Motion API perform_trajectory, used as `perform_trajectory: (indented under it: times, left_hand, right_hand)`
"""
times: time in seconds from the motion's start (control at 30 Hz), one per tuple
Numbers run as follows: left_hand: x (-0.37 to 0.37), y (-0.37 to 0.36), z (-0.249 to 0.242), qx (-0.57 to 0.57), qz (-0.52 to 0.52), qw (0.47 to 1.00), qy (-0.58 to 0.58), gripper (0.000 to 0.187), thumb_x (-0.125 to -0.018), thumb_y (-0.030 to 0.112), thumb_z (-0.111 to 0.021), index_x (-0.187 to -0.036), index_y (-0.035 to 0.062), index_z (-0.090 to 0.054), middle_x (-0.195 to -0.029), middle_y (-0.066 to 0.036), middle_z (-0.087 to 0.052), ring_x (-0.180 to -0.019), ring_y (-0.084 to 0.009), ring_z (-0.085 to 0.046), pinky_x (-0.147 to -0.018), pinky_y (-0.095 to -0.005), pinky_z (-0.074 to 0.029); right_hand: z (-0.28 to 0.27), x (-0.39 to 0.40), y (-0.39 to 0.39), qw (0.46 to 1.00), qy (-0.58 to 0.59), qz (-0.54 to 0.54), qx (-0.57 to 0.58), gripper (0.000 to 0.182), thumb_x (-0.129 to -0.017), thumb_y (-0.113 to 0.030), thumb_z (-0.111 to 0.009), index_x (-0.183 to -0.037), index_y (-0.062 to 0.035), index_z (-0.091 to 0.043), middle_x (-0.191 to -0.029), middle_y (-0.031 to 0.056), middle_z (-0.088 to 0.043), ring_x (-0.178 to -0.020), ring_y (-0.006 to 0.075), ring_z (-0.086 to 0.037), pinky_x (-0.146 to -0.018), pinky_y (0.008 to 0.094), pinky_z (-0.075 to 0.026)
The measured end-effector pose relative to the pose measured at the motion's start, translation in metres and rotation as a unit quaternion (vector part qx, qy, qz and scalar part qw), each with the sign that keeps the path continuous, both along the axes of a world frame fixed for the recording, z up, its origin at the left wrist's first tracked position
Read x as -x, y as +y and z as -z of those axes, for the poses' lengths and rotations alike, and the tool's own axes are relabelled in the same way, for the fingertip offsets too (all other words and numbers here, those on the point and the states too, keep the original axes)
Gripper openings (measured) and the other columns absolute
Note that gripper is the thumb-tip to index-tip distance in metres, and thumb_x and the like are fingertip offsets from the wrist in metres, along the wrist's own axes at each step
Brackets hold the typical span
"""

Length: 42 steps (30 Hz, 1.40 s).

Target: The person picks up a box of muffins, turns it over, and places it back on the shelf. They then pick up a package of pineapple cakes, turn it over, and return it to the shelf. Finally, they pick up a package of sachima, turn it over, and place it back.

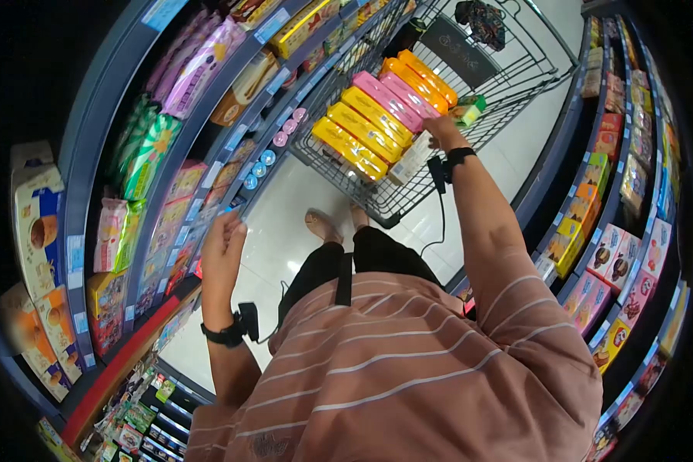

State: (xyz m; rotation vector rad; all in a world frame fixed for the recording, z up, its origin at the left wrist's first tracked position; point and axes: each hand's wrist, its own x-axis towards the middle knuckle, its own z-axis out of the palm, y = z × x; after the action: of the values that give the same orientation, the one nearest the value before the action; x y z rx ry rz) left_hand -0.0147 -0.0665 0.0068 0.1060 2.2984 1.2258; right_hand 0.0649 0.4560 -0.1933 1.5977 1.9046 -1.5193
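Observation:
My right hand (444, 134) is over the shopping cart (383, 214), its fingers bent around the upper end of a pale, printed packet (412, 159). The fingertips are close to the end of a pink packet (396, 102). Beside it in the cart lie several yellow packets (362, 135) and orange packets (423, 81) in a row, with a small green carton (470, 110) to the right. My left hand (223, 245) is raised near the left shelf, fingers loosely bent, nothing visible in it.
Shelves on the left hold purple bags (200, 69), green bags (152, 154) and blue-lidded cups (259, 171). Boxed snacks (614, 254) fill the right shelves. A dark patterned item (481, 23) is at the cart's far end. My feet (323, 225) stand on pale tiles behind the cart.

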Motion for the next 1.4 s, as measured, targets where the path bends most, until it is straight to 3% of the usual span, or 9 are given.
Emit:
perform_trajectory:
  times: [0.1,0.3,0.4,0.5,0.57,0.7,0.87,1.17,1.4]
  left_hand:
    - [-0.009,0.0,0.001,0.048,-0.03,0.998,-0.009,0.038,-0.099,0.02,-0.063,-0.129,-0.0026,-0.058,-0.113,-0.016,-0.069,-0.103,-0.02,-0.065,-0.091,-0.0324,-0.051]
    - [-0.028,0.0,0.016,0.098,-0.068,0.991,-0.06,0.038,-0.099,0.021,-0.064,-0.129,-0.002,-0.059,-0.112,-0.014,-0.069,-0.102,-0.0198,-0.065,-0.09,-0.033,-0.051]
    - [-0.037,0.014,0.012,0.095,-0.1,0.988,-0.075,0.037,-0.099,0.019,-0.065,-0.129,-0.0017,-0.059,-0.11,-0.013,-0.069,-0.101,-0.0191,-0.065,-0.09,-0.0317,-0.051]
    - [-0.042,0.021,0.013,0.118,-0.12,0.981,-0.092,0.036,-0.098,0.018,-0.065,-0.129,-0.0011,-0.06,-0.11,-0.013,-0.069,-0.1,-0.0183,-0.065,-0.09,-0.0308,-0.051]
    - [-0.045,0.023,0.016,0.129,-0.122,0.98,-0.094,0.036,-0.098,0.018,-0.065,-0.128,-0.0008,-0.06,-0.111,-0.012,-0.069,-0.1,-0.0182,-0.065,-0.09,-0.031,-0.051]
    - [-0.047,0.027,0.023,0.131,-0.133,0.976,-0.108,0.034,-0.099,0.018,-0.065,-0.127,-0.0007,-0.061,-0.111,-0.012,-0.069,-0.1,-0.0185,-0.065,-0.089,-0.0312,-0.051]
    - [-0.043,0.028,0.03,0.132,-0.094,0.98,-0.113,0.041,-0.1,0.025,-0.063,-0.131,-0.0013,-0.056,-0.116,-0.008,-0.066,-0.097,-0.0153,-0.064,-0.08,-0.0295,-0.051]
    - [-0.025,0.039,0.028,0.118,-0.075,0.985,-0.104,0.04,-0.1,0.022,-0.061,-0.132,-0.0016,-0.056,-0.115,-0.01,-0.065,-0.098,-0.0157,-0.064,-0.083,-0.0303,-0.05]
    - [-0.015,0.031,0.022,0.072,-0.062,0.993,-0.077,0.038,-0.1,0.02,-0.061,-0.131,-0.0005,-0.057,-0.112,-0.01,-0.067,-0.099,-0.0163,-0.064,-0.086,-0.0301,-0.05]
  right_hand:
    - [0.023,-0.004,0.005,0.997,-0.02,-0.062,-0.032,0.05,-0.088,-0.031,-0.069,-0.13,-0.0069,-0.057,-0.12,0.0145,-0.064,-0.102,0.0355,-0.065,-0.074,0.0512,-0.059]
    - [0.308,-0.035,0.085,0.933,-0.142,-0.308,-0.119,0.044,-0.085,-0.018,-0.066,-0.128,-0.0127,-0.063,-0.124,0.0148,-0.069,-0.115,0.0311,-0.065,-0.096,0.037,-0.051]
    - [0.202,-0.041,0.051,0.993,-0.005,-0.112,0.023,0.054,-0.082,-0.02,-0.071,-0.134,-0.02,-0.057,-0.121,0.0173,-0.063,-0.105,0.0361,-0.061,-0.068,0.0517,-0.054]
    - [0.215,-0.043,0.05,0.992,-0.059,-0.113,-0.019,0.055,-0.08,-0.032,-0.071,-0.132,-0.0167,-0.06,-0.114,0.0164,-0.069,-0.099,0.0331,-0.066,-0.074,0.0439,-0.053]
    - [0.273,-0.056,0.061,0.976,-0.133,-0.159,-0.072,0.06,-0.084,-0.05,-0.065,-0.13,-0.0126,-0.064,-0.122,0.0171,-0.071,-0.114,0.0325,-0.067,-0.098,0.0398,-0.051]
    - [0.21,-0.036,0.044,0.964,-0.215,-0.151,-0.045,0.057,-0.077,-0.041,-0.075,-0.121,-0.0055,-0.068,-0.11,0.0183,-0.072,-0.094,0.03,-0.071,-0.074,0.0387,-0.057]
    - [0.222,-0.037,0.042,0.945,-0.242,-0.195,-0.103,0.07,-0.075,-0.054,-0.071,-0.12,0.0,-0.069,-0.12,0.0237,-0.069,-0.102,0.0322,-0.072,-0.083,0.0376,-0.059]
    - [0.177,-0.03,0.041,0.979,-0.188,-0.08,-0.014,0.059,-0.071,-0.032,-0.081,-0.117,0.0028,-0.069,-0.103,0.0203,-0.072,-0.074,0.0296,-0.073,-0.06,0.0408,-0.058]
    - [0.158,-0.026,0.065,0.975,-0.176,-0.124,-0.064,0.054,-0.074,-0.034,-0.079,-0.11,0.0054,-0.07,-0.096,0.0167,-0.073,-0.072,0.0275,-0.071,-0.062,0.039,-0.056]
